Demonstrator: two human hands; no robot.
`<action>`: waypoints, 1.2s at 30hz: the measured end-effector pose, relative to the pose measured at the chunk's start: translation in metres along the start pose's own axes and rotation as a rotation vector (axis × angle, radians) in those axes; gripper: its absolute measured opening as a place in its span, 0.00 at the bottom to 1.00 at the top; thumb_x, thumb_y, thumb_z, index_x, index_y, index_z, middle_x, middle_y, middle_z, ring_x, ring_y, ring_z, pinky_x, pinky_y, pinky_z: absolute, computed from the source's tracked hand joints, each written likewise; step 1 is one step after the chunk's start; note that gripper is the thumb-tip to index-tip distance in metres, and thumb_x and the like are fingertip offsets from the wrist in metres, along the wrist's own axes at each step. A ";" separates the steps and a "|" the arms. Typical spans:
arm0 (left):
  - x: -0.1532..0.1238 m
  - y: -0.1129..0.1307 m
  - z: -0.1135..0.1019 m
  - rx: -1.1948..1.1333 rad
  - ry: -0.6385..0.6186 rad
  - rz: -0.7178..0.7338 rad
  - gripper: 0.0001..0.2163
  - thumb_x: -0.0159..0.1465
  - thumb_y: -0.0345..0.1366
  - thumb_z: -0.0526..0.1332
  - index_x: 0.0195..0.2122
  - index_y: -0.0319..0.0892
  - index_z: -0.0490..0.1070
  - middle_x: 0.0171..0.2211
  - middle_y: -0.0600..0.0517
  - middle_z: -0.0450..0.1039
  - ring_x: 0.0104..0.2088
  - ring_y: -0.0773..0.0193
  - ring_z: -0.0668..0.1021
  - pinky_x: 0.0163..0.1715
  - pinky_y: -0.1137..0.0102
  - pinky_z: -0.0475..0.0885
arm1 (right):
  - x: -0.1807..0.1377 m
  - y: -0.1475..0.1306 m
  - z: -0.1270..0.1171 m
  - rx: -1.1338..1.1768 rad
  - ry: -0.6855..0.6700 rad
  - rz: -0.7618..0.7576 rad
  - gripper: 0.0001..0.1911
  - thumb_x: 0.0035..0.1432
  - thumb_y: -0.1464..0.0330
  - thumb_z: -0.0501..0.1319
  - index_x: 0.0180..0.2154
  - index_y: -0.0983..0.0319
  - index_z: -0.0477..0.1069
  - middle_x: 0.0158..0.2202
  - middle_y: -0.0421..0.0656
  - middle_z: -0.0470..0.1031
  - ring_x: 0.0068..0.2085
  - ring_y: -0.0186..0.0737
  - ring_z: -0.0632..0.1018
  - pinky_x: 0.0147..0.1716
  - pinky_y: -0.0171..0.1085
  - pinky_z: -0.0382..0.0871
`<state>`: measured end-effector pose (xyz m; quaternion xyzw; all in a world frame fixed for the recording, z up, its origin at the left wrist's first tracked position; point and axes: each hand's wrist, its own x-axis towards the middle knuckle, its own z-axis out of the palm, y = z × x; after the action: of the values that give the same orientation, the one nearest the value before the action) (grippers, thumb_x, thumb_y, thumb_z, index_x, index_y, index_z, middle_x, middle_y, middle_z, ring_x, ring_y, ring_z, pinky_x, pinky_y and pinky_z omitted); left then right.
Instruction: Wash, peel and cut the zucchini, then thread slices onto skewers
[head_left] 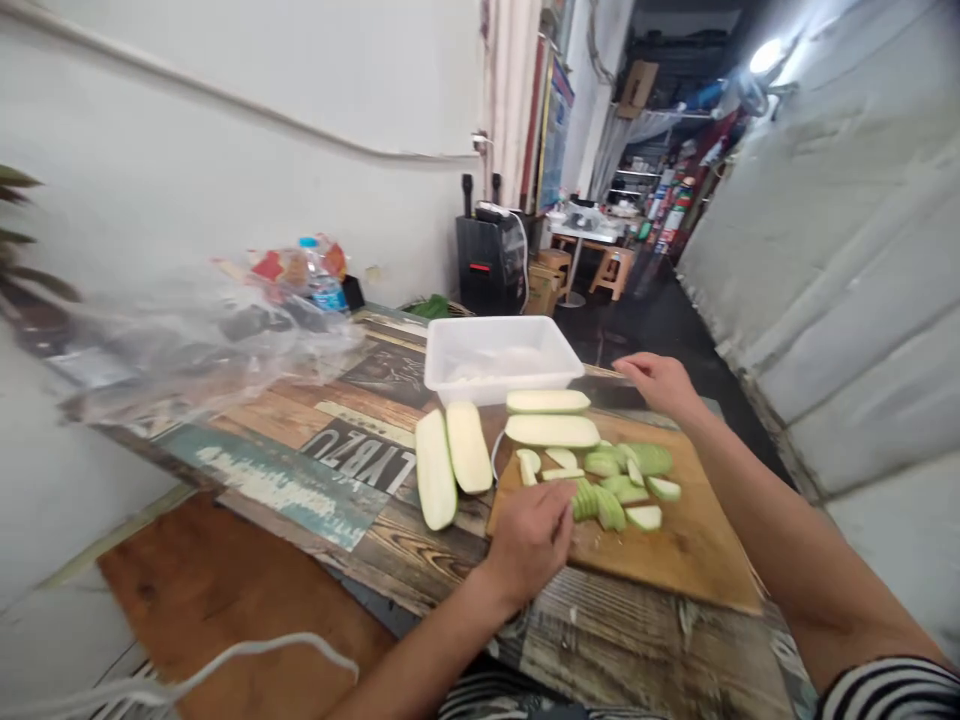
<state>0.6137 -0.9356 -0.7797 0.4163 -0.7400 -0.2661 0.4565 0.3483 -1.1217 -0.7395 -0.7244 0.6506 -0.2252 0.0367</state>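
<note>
My left hand (531,535) is closed, its curled fingers beside a row of thin pale green zucchini slices (609,508) on the wooden cutting board (690,550). Whatever those fingers hold, if anything, is hidden. Past the board's far right corner, my right hand (664,385) is raised with its fingers pressed together; I cannot make out anything in them. More cut pieces (652,460) are scattered over the board. Two peeled zucchini halves (551,431) lie at its far edge, and two longer halves (436,470) rest on the table left of it.
A white plastic tub (504,385) with some pale pieces inside stands behind the zucchini. Crumpled clear plastic bags (217,340) and a water bottle (324,285) occupy the table's left end. Beyond the table stand a black speaker (487,270) and a stool (611,270).
</note>
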 end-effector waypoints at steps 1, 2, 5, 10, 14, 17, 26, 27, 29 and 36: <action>0.002 0.004 0.002 -0.015 -0.021 -0.015 0.14 0.64 0.33 0.54 0.47 0.46 0.75 0.45 0.44 0.76 0.48 0.54 0.75 0.54 0.59 0.67 | -0.028 0.024 -0.014 -0.060 -0.031 0.083 0.19 0.63 0.60 0.52 0.41 0.62 0.79 0.37 0.46 0.80 0.40 0.44 0.77 0.37 0.34 0.65; 0.005 0.007 0.005 -0.012 -0.040 -0.024 0.14 0.64 0.33 0.54 0.48 0.46 0.75 0.46 0.45 0.75 0.49 0.54 0.74 0.55 0.59 0.66 | -0.057 0.044 -0.026 -0.128 -0.087 0.172 0.19 0.62 0.60 0.53 0.40 0.62 0.79 0.35 0.46 0.80 0.38 0.44 0.77 0.35 0.34 0.65; 0.015 0.017 0.018 0.084 -0.101 -0.013 0.15 0.63 0.32 0.54 0.48 0.45 0.74 0.51 0.45 0.72 0.53 0.54 0.72 0.57 0.59 0.63 | -0.135 0.076 -0.047 -0.307 -0.264 0.398 0.16 0.61 0.63 0.54 0.35 0.62 0.80 0.32 0.48 0.79 0.36 0.45 0.78 0.31 0.35 0.63; 0.055 0.023 0.044 0.226 -0.260 -0.005 0.11 0.60 0.30 0.57 0.40 0.44 0.77 0.47 0.45 0.74 0.52 0.53 0.72 0.57 0.61 0.61 | -0.201 0.071 -0.040 -0.318 -0.321 0.525 0.15 0.60 0.63 0.55 0.30 0.61 0.78 0.32 0.49 0.79 0.36 0.45 0.78 0.28 0.35 0.61; 0.096 0.020 0.061 0.322 -0.387 -0.065 0.10 0.59 0.30 0.58 0.39 0.41 0.78 0.45 0.42 0.76 0.50 0.50 0.74 0.54 0.61 0.63 | -0.207 0.071 -0.026 -0.287 -0.290 0.586 0.16 0.60 0.64 0.54 0.33 0.64 0.78 0.36 0.53 0.79 0.39 0.46 0.78 0.31 0.35 0.62; 0.111 0.018 0.073 0.302 -0.478 -0.047 0.10 0.59 0.33 0.60 0.39 0.40 0.79 0.45 0.43 0.77 0.49 0.50 0.75 0.52 0.64 0.65 | -0.204 0.078 -0.020 -0.245 -0.296 0.601 0.15 0.58 0.67 0.54 0.29 0.65 0.77 0.34 0.54 0.79 0.38 0.47 0.78 0.31 0.36 0.61; 0.078 0.029 0.135 0.182 -0.643 0.317 0.08 0.60 0.33 0.60 0.38 0.43 0.76 0.40 0.45 0.77 0.45 0.56 0.76 0.51 0.66 0.65 | -0.205 0.091 -0.020 0.017 -0.252 0.642 0.13 0.55 0.70 0.56 0.20 0.63 0.70 0.19 0.45 0.73 0.25 0.40 0.76 0.26 0.34 0.62; 0.073 0.035 0.139 0.204 -0.674 0.355 0.07 0.61 0.33 0.59 0.37 0.43 0.76 0.40 0.44 0.77 0.45 0.55 0.76 0.53 0.64 0.64 | -0.207 0.094 -0.019 0.069 -0.239 0.657 0.13 0.55 0.70 0.56 0.19 0.63 0.69 0.17 0.43 0.71 0.22 0.37 0.75 0.25 0.33 0.62; 0.067 0.050 0.143 0.284 -0.762 0.404 0.08 0.62 0.32 0.56 0.37 0.41 0.74 0.41 0.43 0.75 0.47 0.53 0.75 0.55 0.58 0.62 | -0.215 0.100 -0.017 0.182 -0.202 0.690 0.13 0.54 0.69 0.57 0.19 0.63 0.66 0.16 0.40 0.69 0.19 0.34 0.72 0.22 0.31 0.62; 0.084 0.075 0.112 0.607 -0.790 0.252 0.12 0.64 0.29 0.51 0.39 0.38 0.75 0.45 0.43 0.75 0.48 0.53 0.74 0.52 0.60 0.66 | -0.245 0.112 -0.014 0.594 -0.002 0.753 0.12 0.54 0.64 0.57 0.22 0.61 0.65 0.20 0.39 0.70 0.20 0.31 0.70 0.20 0.30 0.66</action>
<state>0.4651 -0.9682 -0.7331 0.3054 -0.9443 -0.1190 0.0290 0.2264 -0.9001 -0.8337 -0.3966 0.7754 -0.3717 0.3214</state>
